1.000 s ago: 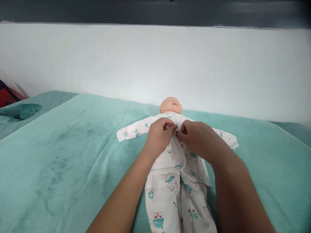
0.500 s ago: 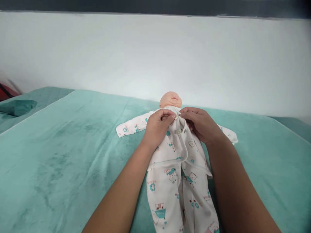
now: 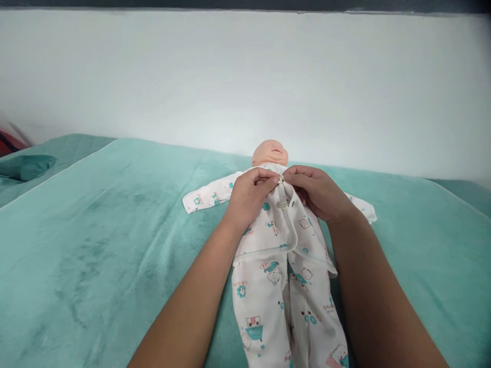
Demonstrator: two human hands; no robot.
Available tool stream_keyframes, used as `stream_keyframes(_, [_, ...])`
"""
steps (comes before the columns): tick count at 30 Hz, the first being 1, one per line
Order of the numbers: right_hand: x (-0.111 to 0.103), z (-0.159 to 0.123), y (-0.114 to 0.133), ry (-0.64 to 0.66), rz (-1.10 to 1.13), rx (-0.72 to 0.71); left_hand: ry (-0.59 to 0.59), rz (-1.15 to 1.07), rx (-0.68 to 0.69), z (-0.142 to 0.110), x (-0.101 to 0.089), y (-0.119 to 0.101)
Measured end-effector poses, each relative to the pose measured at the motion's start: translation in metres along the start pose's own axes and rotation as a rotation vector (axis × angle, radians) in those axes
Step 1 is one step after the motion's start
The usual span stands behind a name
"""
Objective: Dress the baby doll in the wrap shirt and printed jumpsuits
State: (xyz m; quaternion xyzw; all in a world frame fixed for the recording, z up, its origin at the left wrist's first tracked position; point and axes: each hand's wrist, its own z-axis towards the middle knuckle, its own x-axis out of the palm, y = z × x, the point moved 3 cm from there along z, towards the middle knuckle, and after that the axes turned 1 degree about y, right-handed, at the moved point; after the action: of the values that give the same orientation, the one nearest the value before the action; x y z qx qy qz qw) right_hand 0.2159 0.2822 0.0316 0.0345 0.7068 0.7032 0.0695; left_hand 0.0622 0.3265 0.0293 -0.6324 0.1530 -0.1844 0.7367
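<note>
A baby doll (image 3: 270, 152) lies on its back, its head toward the wall. It wears a white printed baby shirt (image 3: 264, 232) and matching baby pants (image 3: 261, 301). My left hand (image 3: 251, 197) pinches the shirt's front edge near the chest. Opposite it, my right hand (image 3: 316, 191) pinches the other front edge, and the fingertips of both hands almost meet at a fastening. Lower on the front, a pale button (image 3: 283, 205) shows beside a buttonhole. Both sleeves stretch out sideways. My fingers partly hide the upper fastening.
A green plush cover (image 3: 95, 245) spreads under the doll. Behind it rises a white wall (image 3: 245, 76) with a dark band at the top. Folded green fabric (image 3: 26, 167) and a red item (image 3: 8, 144) are at the far left.
The view has tilted slightly down. Both hands keep their pinch on the shirt front, and their fingertips have drawn slightly closer together.
</note>
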Motion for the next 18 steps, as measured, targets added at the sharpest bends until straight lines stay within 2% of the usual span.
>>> stream_keyframes(9, [-0.0013,0.0003,-0.0012,0.068,0.082,0.008,0.016,0.020,0.023,-0.0006,0.0004,-0.0007])
stream_keyframes(18, [0.0009,-0.0034,0.0042,0.125,-0.085,-0.004,0.045,0.046,0.032,-0.0028,0.0005,-0.0022])
